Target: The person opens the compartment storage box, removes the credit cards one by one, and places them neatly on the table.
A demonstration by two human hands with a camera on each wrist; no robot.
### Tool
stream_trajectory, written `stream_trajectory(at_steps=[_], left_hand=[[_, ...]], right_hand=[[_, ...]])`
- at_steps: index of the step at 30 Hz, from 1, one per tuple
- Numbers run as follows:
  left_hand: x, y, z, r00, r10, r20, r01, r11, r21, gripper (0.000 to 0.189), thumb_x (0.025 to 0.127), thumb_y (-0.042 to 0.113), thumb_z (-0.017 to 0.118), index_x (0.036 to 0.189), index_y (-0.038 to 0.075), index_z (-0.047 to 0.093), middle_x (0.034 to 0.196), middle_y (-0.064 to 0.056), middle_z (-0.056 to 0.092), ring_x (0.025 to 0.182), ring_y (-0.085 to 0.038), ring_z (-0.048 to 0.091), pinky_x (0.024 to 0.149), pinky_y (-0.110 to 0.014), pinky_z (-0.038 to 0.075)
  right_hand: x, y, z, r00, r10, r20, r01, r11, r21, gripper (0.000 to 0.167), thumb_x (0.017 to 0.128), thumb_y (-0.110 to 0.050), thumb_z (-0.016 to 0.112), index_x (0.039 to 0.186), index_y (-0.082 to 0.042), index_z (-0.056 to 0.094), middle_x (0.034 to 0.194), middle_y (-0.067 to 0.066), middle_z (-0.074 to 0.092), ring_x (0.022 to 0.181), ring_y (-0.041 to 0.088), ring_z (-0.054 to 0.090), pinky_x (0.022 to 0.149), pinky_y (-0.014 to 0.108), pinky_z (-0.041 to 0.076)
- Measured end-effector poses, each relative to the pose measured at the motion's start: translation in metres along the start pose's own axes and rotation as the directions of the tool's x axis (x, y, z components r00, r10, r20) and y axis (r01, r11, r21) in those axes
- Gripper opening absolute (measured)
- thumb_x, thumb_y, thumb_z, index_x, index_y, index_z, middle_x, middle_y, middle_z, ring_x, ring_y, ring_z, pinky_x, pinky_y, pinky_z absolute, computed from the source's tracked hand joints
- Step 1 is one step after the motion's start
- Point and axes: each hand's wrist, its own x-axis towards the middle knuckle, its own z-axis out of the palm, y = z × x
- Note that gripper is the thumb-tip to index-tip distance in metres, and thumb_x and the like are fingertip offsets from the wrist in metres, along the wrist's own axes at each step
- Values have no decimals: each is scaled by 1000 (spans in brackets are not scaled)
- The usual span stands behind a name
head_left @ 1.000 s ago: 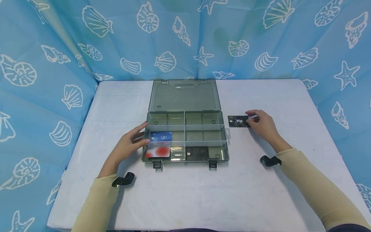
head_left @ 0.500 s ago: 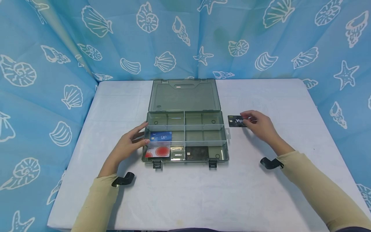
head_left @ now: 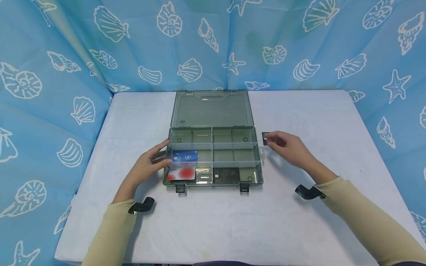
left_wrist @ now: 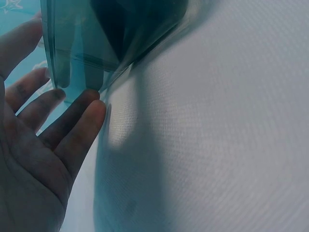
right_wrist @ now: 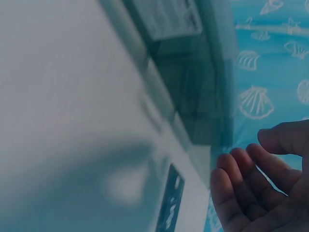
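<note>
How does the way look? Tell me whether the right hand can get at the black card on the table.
Probably yes. The right hand hangs over the card, apparently holding nothing, and no obstacle shows between them; the open box lies beside the card, not over it.

The right hand [head_left: 290, 147] has moved toward nine o'clock, from the black card's [head_left: 264, 139] three o'clock end to near its nine o'clock end; in the head view it now hides all but a sliver.
</note>
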Motion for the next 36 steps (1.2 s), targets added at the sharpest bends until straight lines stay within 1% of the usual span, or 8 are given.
stream_trajectory(at_steps=[4, 10, 16, 23, 29, 36], left_hand=[[0, 0, 0, 1000, 3, -1, -3, 1000, 3, 77, 96, 29, 73, 161, 25, 33, 167, -8, 26, 141, -46, 42, 111, -64, 38], [1, 0, 0, 1000, 9, 0, -9, 1000, -1, 76, 96, 28, 73, 161, 25, 34, 167, -8, 26, 141, -46, 42, 111, -64, 39], [1, -1, 0, 1000, 11, -1, -11, 1000, -1, 76, 96, 29, 73, 161, 25, 34, 167, -8, 27, 141, -46, 42, 111, -64, 38], [1, -1, 0, 1000, 6, -1, -6, 1000, -5, 76, 96, 30, 73, 161, 25, 34, 167, -8, 26, 141, -47, 42, 111, -64, 38], [1, -1, 1, 1000, 11, -1, -11, 1000, -10, 76, 96, 29, 73, 161, 24, 33, 167, -8, 26, 141, -47, 42, 111, -63, 38], [0, 0, 1, 1000, 11, -3, -11, 1000, -13, 76, 96, 29, 73, 161, 24, 34, 167, -9, 26, 141, -47, 42, 111, -62, 39]], right_hand=[[-4, -12, 3, 998, -30, 46, 30, 999, 12, 33, 103, -15, 61, 134, -3, 63, 122, 14, 70, 109, 29, 65, 93, 47, 54], [-11, -28, 7, 994, -60, 89, 58, 998, 16, 33, 103, -13, 60, 134, -4, 63, 122, 12, 69, 108, 27, 65, 95, 48, 54], [-17, -39, 12, 988, -94, 124, 90, 995, 32, 33, 103, -11, 60, 135, -4, 63, 121, 10, 69, 106, 23, 66, 93, 45, 56], [-22, -48, 18, 979, -125, 159, 117, 991, 61, 32, 102, -13, 62, 133, -3, 64, 119, 11, 70, 103, 20, 66, 92, 43, 57], [-25, -51, 21, 970, -134, 202, 120, 989, 82, 32, 103, -16, 62, 133, -5, 64, 119, 9, 70, 101, 16, 66, 91, 41, 57], [-27, -52, 26, 956, -122, 268, 96, 990, 105, 31, 102, -16, 63, 130, -2, 65, 119, 8, 71, 108, 20, 68, 93, 43, 57]])
